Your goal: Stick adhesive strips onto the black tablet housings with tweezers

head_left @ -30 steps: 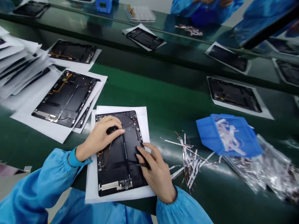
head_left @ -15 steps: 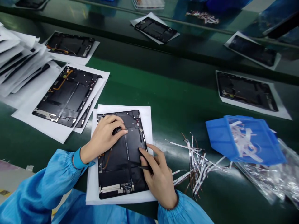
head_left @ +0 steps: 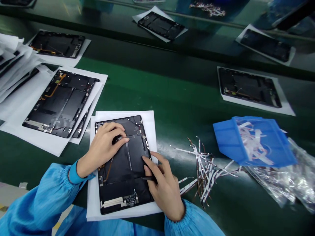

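Observation:
An opened tablet [head_left: 133,157] with dark inner parts lies in front of me on white sheets [head_left: 149,127]. My left hand [head_left: 104,144] rests over its upper left part. The thumb and fingers are bent together near the middle of the tablet, and what is between them, if anything, is hidden. My right hand [head_left: 163,186] lies at the tablet's right edge, closed around black tweezers [head_left: 147,178] whose tip points left over the lower half. Below the hands, a small circuit board [head_left: 131,199] and pale strips show at the tablet's bottom end.
Loose thin cables [head_left: 205,170] with white tape lie to the right. Beyond them a blue bin [head_left: 226,141] holds white strips, with clear plastic bags [head_left: 278,183] beside it. Another opened tablet [head_left: 61,105] lies on the left near a paper stack [head_left: 17,72]. Further tablets [head_left: 249,87] lie farther back.
The view has shifted slightly, so most things sit a little farther left. Both hands keep nearly the same place on the tablet.

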The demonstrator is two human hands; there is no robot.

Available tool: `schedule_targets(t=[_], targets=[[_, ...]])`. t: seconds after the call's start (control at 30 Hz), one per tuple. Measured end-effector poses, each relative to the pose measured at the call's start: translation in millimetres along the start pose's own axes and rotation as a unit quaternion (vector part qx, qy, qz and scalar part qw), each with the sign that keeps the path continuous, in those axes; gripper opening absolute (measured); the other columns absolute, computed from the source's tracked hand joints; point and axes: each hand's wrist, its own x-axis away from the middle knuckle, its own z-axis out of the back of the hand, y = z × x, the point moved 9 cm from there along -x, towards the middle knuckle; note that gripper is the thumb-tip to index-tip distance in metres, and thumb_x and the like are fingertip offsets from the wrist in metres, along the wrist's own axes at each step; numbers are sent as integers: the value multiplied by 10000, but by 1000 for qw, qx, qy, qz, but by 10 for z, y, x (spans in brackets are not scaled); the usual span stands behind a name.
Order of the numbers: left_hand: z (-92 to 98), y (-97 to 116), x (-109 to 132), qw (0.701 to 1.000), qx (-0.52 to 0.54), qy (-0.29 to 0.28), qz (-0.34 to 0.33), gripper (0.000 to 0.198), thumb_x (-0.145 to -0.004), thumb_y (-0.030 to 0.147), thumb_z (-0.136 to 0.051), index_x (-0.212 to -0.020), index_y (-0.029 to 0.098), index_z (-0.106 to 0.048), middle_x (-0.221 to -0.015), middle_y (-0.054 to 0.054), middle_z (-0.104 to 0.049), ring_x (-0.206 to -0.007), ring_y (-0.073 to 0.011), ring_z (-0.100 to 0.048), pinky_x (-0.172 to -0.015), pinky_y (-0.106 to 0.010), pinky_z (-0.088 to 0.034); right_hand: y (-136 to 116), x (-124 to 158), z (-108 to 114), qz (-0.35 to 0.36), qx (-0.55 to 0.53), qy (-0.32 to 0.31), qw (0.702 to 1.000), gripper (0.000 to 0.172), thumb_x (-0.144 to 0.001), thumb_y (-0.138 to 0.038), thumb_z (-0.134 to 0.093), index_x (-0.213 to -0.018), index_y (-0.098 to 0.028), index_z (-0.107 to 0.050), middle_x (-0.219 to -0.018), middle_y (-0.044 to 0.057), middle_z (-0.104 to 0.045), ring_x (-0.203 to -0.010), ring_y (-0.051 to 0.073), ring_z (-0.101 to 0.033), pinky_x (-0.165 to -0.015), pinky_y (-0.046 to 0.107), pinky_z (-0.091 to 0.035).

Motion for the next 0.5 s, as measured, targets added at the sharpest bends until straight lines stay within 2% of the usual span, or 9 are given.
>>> schedule_targets(t=[0.3,0.5], targets=[[-17,1,1,1000,-22,2,1,109,-936,294,-619,-860,223,-653,-1068,-30,-650,-981,-228,-579,-890,-411,-414,-22,-25,2,0,42,-7,999,340,-1006,-149,-407,-1308,-169,-561,-1290,147,-604,-805,196,-700,-590,306,-587],[-37,0,3,999,-42,-5,6,88,-933,295,-617,-883,223,-610,-1043,-38,-630,-931,-238,-546,-818,-398,-402,-203,-46,125,43,125,4,991,364,-1012,-128,-378,-1330,-135,-557,-1269,148,-660,-887,233,-692,-706,357,-564]])
